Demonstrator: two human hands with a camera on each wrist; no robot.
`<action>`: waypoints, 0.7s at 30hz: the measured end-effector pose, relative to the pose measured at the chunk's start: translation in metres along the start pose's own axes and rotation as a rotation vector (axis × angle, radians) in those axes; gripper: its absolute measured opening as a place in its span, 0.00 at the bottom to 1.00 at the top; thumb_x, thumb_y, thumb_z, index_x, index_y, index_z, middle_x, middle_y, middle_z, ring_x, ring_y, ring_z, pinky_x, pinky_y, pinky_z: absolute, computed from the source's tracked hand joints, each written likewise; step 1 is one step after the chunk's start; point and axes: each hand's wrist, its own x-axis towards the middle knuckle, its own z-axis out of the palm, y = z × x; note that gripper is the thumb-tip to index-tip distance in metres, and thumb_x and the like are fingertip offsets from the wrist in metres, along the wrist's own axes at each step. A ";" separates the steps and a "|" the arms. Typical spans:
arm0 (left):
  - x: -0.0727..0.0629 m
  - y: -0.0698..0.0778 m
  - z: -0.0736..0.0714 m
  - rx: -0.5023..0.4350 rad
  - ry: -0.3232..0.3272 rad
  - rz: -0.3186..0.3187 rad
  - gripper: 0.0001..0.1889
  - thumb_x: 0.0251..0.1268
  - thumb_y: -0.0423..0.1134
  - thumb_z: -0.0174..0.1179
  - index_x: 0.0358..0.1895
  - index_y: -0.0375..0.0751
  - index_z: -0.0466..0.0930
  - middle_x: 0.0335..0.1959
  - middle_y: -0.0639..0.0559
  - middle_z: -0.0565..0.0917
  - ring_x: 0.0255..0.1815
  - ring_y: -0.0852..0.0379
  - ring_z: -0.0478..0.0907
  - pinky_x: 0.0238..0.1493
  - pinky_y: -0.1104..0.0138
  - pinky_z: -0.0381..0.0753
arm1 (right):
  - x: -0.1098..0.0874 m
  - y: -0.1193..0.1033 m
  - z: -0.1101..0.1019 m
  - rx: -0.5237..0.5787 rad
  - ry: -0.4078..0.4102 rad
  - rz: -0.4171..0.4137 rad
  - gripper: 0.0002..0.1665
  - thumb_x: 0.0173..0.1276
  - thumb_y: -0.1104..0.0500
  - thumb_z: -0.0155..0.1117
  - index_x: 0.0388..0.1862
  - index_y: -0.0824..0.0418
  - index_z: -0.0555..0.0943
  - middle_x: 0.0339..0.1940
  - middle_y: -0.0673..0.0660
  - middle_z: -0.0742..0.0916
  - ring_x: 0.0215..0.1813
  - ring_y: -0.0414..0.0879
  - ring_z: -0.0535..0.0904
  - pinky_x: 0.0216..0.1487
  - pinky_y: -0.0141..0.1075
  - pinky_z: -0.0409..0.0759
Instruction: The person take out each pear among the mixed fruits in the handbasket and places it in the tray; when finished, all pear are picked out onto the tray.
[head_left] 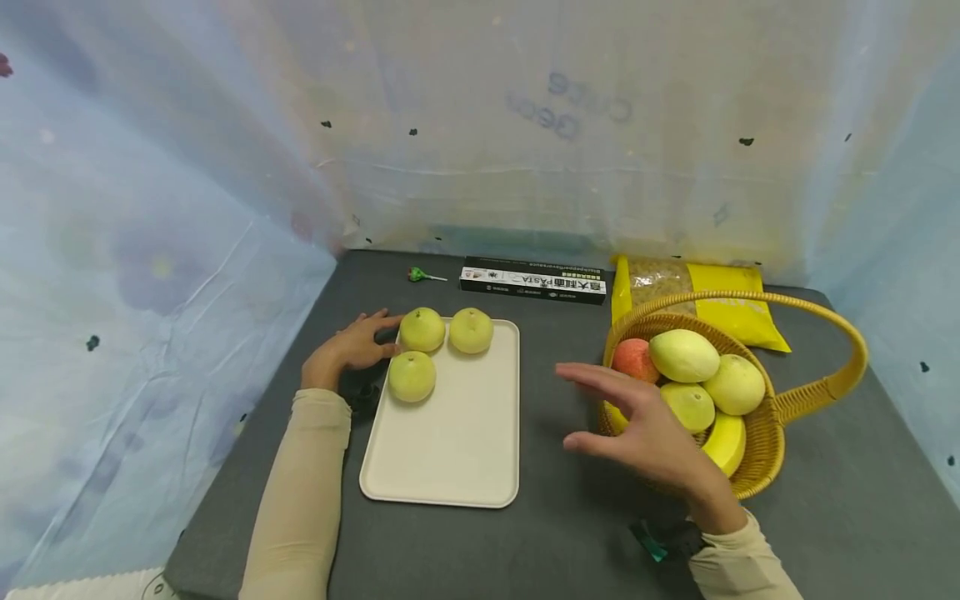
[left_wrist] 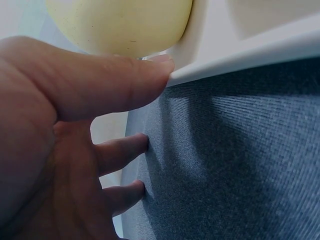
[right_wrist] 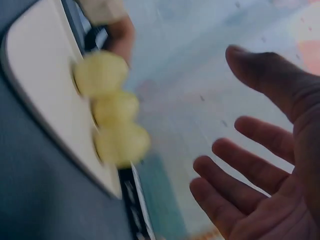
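Observation:
A cream tray (head_left: 465,442) lies on the dark table, with three round yellow-green fruits (head_left: 412,377) in its far left corner. At that corner my left hand (head_left: 358,343) has its fingers spread beside the fruits. In the left wrist view its thumb (left_wrist: 125,82) touches the tray's rim, just under one fruit (left_wrist: 125,25). My right hand (head_left: 660,433) hovers in front of the wicker basket (head_left: 765,458), thumb and fingers wide apart, holding nothing. The basket carries more yellow-green fruits (head_left: 735,385), a red fruit (head_left: 635,360) and a banana (head_left: 726,446).
Arching over the basket is a tall handle (head_left: 825,387). Behind it lies a yellow bag (head_left: 727,308) with a see-through window. A black pasta box (head_left: 532,282) and a small green-wrapped lollipop (head_left: 417,274) lie along the back. Pale sheeting (head_left: 480,167) hangs around the table.

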 end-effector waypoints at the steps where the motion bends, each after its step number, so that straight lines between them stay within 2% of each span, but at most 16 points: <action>1: 0.000 0.000 0.000 -0.001 -0.001 0.000 0.37 0.85 0.50 0.61 0.89 0.49 0.59 0.92 0.32 0.46 0.90 0.21 0.34 0.79 0.17 0.35 | -0.007 0.000 -0.009 -0.010 0.017 0.014 0.48 0.61 0.61 0.88 0.79 0.44 0.79 0.77 0.48 0.84 0.77 0.38 0.79 0.75 0.27 0.76; 8: 0.000 0.000 -0.001 0.000 0.003 0.003 0.37 0.86 0.49 0.61 0.89 0.48 0.59 0.92 0.32 0.45 0.90 0.21 0.34 0.78 0.17 0.34 | -0.044 0.003 -0.062 -0.115 0.153 -0.004 0.49 0.57 0.76 0.84 0.78 0.56 0.80 0.74 0.56 0.85 0.74 0.36 0.81 0.72 0.22 0.76; 13: 0.000 0.000 0.000 0.002 0.002 0.009 0.37 0.86 0.49 0.61 0.89 0.47 0.59 0.92 0.31 0.45 0.90 0.21 0.34 0.78 0.16 0.34 | -0.058 0.001 -0.093 -0.236 0.226 0.011 0.49 0.52 0.79 0.85 0.75 0.59 0.82 0.73 0.51 0.86 0.73 0.32 0.80 0.69 0.17 0.75; 18: 0.000 -0.001 0.001 -0.005 0.003 0.011 0.37 0.85 0.50 0.61 0.89 0.48 0.60 0.92 0.32 0.46 0.90 0.21 0.34 0.77 0.16 0.34 | -0.060 0.001 -0.112 -0.359 0.276 0.030 0.51 0.51 0.75 0.88 0.75 0.51 0.84 0.72 0.41 0.86 0.71 0.23 0.77 0.67 0.12 0.71; 21: -0.001 -0.001 0.000 -0.008 0.005 0.011 0.37 0.85 0.50 0.62 0.89 0.48 0.60 0.92 0.31 0.46 0.90 0.20 0.34 0.77 0.16 0.34 | -0.054 0.002 -0.118 -0.459 0.283 0.059 0.50 0.53 0.68 0.90 0.75 0.46 0.84 0.71 0.46 0.87 0.70 0.18 0.73 0.64 0.08 0.65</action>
